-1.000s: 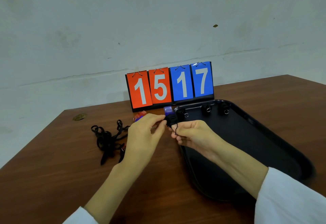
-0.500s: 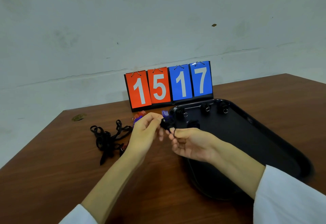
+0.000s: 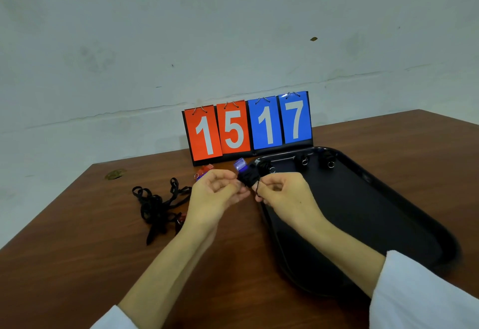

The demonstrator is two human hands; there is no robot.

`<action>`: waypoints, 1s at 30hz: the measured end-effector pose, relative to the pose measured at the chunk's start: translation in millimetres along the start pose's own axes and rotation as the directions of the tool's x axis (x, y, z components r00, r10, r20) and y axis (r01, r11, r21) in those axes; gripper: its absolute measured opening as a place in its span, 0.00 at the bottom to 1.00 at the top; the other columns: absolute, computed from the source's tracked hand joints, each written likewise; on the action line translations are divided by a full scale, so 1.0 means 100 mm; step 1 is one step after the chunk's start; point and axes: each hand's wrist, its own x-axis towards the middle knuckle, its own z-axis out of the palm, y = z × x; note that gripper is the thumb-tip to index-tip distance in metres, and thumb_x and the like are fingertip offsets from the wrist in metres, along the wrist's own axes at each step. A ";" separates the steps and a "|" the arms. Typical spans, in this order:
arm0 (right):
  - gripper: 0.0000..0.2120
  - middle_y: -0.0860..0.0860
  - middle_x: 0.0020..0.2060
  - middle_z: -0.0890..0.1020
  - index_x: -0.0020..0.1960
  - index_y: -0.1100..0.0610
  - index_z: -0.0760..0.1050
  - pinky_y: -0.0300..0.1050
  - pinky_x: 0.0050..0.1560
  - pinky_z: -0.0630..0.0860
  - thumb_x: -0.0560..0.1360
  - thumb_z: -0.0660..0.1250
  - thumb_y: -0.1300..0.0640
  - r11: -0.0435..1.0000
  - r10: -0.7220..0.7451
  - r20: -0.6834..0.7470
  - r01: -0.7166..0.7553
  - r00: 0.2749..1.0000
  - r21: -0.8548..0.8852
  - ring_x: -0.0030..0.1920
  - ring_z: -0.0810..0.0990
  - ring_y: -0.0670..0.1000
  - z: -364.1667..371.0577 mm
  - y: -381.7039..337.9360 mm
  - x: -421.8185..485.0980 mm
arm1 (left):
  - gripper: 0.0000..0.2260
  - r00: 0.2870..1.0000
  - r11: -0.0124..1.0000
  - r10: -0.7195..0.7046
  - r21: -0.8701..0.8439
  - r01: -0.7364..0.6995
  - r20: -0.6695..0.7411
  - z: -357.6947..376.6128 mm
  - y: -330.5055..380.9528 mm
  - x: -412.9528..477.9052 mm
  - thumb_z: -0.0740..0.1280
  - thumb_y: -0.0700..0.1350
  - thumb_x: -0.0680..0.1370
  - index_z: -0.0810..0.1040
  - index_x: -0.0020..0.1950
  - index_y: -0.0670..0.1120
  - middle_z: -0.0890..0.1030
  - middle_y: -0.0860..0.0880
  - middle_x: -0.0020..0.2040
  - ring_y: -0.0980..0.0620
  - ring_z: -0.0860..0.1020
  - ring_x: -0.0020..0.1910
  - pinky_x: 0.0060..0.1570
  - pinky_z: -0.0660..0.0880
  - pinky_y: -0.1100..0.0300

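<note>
Fingers (image 3: 271, 181) of left hand (image 3: 215, 195) and right hand (image 3: 286, 195) curled, pinching black cord bundle (image 3: 248, 178) on purple whistle (image 3: 240, 165). Guessing wrap nearly done; next needs loose end (image 3: 257, 191) tucked, then into tray (image 3: 388, 199).

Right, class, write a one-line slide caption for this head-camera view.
The left hand and right hand pinch a cord-wrapped purple plastic piece near a black plastic tray on a brown wooden table.

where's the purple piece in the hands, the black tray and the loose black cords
purple piece (image 3: 240, 165): head view, on its purple top above the wound cord.
black tray (image 3: 363, 212): head view, on its bare floor.
loose black cords (image 3: 155, 209): head view, on the middle of the tangle.
</note>
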 end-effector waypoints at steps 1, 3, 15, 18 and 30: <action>0.05 0.46 0.31 0.82 0.43 0.53 0.81 0.34 0.40 0.76 0.74 0.67 0.56 0.996 -0.064 -0.029 0.061 0.998 -0.070 0.34 0.79 0.41 0.00 0.00 0.00 | 0.08 1.000 0.998 -0.026 -0.055 0.026 -0.002 0.01 0.00 0.00 0.66 0.30 0.74 0.76 0.51 0.38 0.81 0.38 0.44 0.46 0.83 0.41 0.43 0.81 0.59; 0.05 0.46 0.31 0.81 0.41 0.52 0.81 0.36 0.42 0.76 0.75 0.67 0.55 0.994 -0.089 -0.025 0.087 0.996 -0.068 0.33 0.78 0.40 -0.01 0.00 0.00 | 0.08 0.998 0.987 -0.065 -0.143 0.066 0.009 0.02 0.01 0.01 0.66 0.29 0.73 0.77 0.50 0.37 0.82 0.39 0.43 0.46 0.83 0.41 0.43 0.81 0.57; 0.07 0.50 0.31 0.81 0.43 0.60 0.82 0.34 0.36 0.75 0.75 0.66 0.59 0.953 0.122 0.137 -0.155 0.983 0.259 0.31 0.76 0.43 -0.04 -0.02 0.03 | 0.09 0.997 0.997 0.076 0.010 -0.076 -0.028 0.03 -0.02 -0.04 0.70 0.34 0.72 0.80 0.50 0.41 0.83 0.40 0.45 0.46 0.83 0.44 0.42 0.80 0.61; 0.07 0.51 0.31 0.81 0.46 0.62 0.81 0.35 0.35 0.75 0.75 0.66 0.60 0.903 0.181 0.239 -0.258 0.954 0.344 0.31 0.76 0.44 -0.07 -0.03 0.03 | 0.07 0.978 0.955 0.210 0.218 -0.202 -0.013 0.01 -0.03 -0.03 0.71 0.36 0.71 0.81 0.46 0.46 0.82 0.46 0.40 0.52 0.82 0.39 0.40 0.78 0.65; 0.07 0.50 0.30 0.79 0.45 0.62 0.79 0.37 0.34 0.76 0.75 0.64 0.60 0.615 0.339 0.506 -0.594 0.793 0.519 0.31 0.75 0.45 -0.08 -0.06 0.03 | 0.07 0.976 0.968 0.116 0.201 -0.153 0.183 -0.12 0.02 0.06 0.63 0.41 0.78 0.78 0.51 0.39 0.78 0.45 0.35 0.51 0.77 0.33 0.37 0.75 0.61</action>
